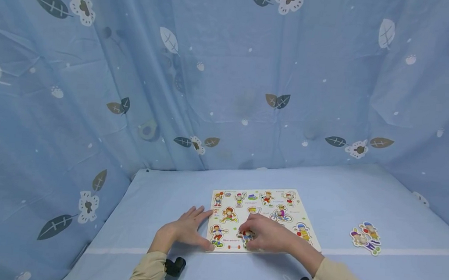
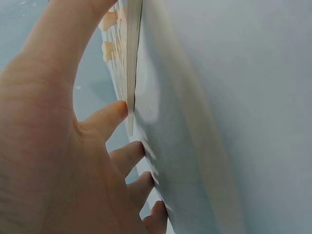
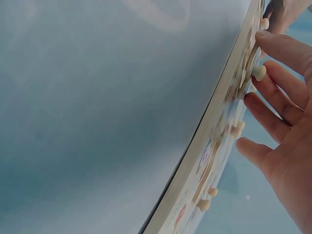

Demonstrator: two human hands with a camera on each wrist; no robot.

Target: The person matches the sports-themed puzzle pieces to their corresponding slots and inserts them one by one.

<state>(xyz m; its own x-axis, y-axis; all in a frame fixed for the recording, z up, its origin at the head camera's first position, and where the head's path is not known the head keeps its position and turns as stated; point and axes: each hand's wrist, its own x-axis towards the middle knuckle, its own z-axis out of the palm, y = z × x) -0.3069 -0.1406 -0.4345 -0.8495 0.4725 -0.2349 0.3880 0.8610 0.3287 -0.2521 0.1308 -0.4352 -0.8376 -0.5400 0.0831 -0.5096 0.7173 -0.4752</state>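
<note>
A white knob puzzle board point(image 1: 238, 222) with cartoon athletes lies on the cloth-covered table. My left hand point(image 1: 188, 228) is spread at its left side, the thumb at the front left corner. In the left wrist view, my left hand's fingertips point(image 2: 117, 111) touch the board's edge and the cloth. My right hand point(image 1: 270, 234) is over the front middle of the board and holds a knobbed puzzle piece point(image 1: 247, 237) between thumb and fingers. In the right wrist view, a round knob point(image 3: 259, 73) stands out from that piece; whether the piece sits fully in its recess cannot be told.
Two loose puzzle pieces, one with a red ball point(image 1: 371, 230) and one beside it point(image 1: 359, 239), lie overlapping on the table to the right. Other pieces, such as the cyclist point(image 1: 281, 213) and the skateboarder point(image 1: 217, 236), are on the board. Blue patterned curtains point(image 1: 249, 71) hang behind the table.
</note>
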